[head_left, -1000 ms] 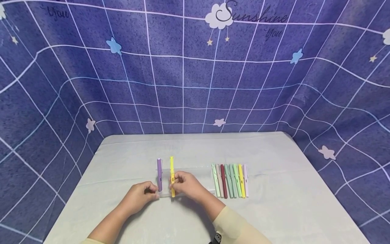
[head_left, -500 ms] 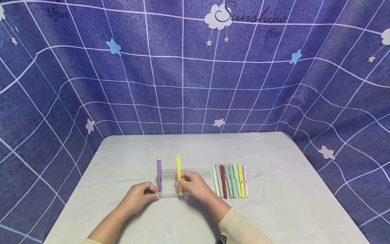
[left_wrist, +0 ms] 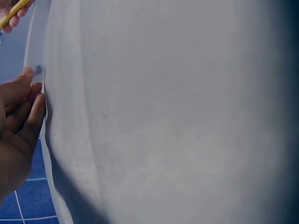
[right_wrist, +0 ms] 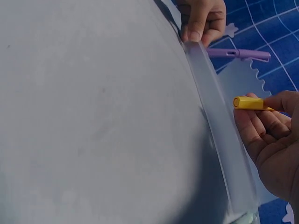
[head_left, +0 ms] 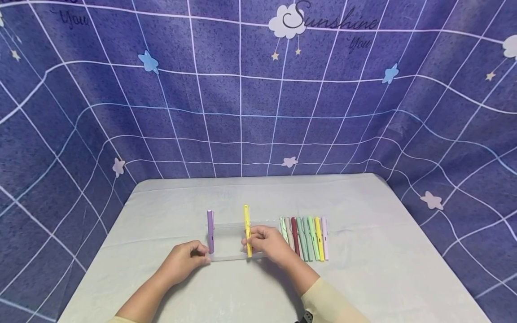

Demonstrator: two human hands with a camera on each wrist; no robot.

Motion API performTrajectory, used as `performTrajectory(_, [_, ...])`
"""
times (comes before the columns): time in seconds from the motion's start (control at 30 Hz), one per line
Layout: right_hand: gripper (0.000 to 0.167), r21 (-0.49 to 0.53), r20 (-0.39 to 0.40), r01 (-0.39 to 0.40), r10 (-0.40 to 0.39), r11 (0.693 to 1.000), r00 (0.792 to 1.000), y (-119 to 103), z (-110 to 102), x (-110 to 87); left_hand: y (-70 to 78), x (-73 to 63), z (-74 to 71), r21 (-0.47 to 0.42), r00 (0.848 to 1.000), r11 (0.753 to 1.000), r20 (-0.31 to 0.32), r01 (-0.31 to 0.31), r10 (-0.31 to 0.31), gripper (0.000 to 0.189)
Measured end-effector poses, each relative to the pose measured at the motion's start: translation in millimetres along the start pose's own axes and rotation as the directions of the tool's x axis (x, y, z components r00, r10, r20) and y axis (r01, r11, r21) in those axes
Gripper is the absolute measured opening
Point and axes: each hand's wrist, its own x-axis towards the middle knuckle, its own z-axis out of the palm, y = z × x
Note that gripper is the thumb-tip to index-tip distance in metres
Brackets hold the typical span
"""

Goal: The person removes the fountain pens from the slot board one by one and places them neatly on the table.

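A translucent pen rack [head_left: 229, 242] with a scalloped edge lies at mid-table. At its left front corner my left hand [head_left: 186, 260] pinches the rack between thumb and fingers. A purple pen [head_left: 211, 232] rests across the rack's left end, close to those fingers. My right hand [head_left: 269, 244] pinches a yellow pen [head_left: 247, 223] over the rack, right of its middle. In the right wrist view the yellow pen's end [right_wrist: 248, 103] sticks out between thumb and fingers, apart from the rack's front wall [right_wrist: 222, 126]. The palm side of my left hand [left_wrist: 18, 121] shows in the left wrist view.
Right of the rack, several pens lie side by side in a row, among them a dark red pen [head_left: 295, 235], a second yellow pen [head_left: 319, 238] and a lilac pen [head_left: 325, 238]. A pale cloth [head_left: 194, 296] covers the table. Blue patterned fabric [head_left: 258, 98] hangs behind and at both sides.
My right hand has carried the yellow pen to the right along the rack, away from the purple pen. The left hand has stayed at the rack's corner.
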Motion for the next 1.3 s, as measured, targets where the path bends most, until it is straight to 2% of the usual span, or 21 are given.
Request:
performTrajectory(0.23, [0.03,0.019,-0.011,0.015,-0.015,1.0,1.0,5.0,-16.8,-6.2,0.8,0.1,0.5,0.011,1.0,1.0,0.015,0.025,-0.025,0.017])
performTrajectory(0.43, [0.028,0.014,-0.012,0.027,-0.026,1.0,1.0,5.1,-29.1,-12.7,2.4,0.2,0.8,0.015,1.0,0.999,0.001,0.03,-0.03,0.016])
performTrajectory(0.6, [0.028,-0.017,-0.082,0.029,-0.03,0.999,0.996,3.7,-39.3,-19.0,3.7,0.1,0.5,0.01,1.0,1.0,0.002,0.026,-0.026,0.015])
performTrajectory(0.8, [0.027,-0.083,-0.164,-0.008,-0.006,0.997,0.986,1.6,-52.8,-27.3,3.5,0.1,0.4,0.013,1.0,1.0,0.006,0.028,-0.028,0.016])
performTrajectory(1.07, [0.028,-0.085,-0.189,-0.035,0.018,0.996,0.982,2.2,-70.2,-36.3,4.7,-0.8,-0.5,0.01,1.0,1.0,0.007,0.027,-0.027,0.015])
performTrajectory(1.3, [0.033,-0.06,-0.194,-0.028,0.015,0.998,0.981,2.0,-83.7,-48.0,5.2,-0.9,-0.1,0.02,0.999,0.999,0.002,0.034,-0.034,0.015])
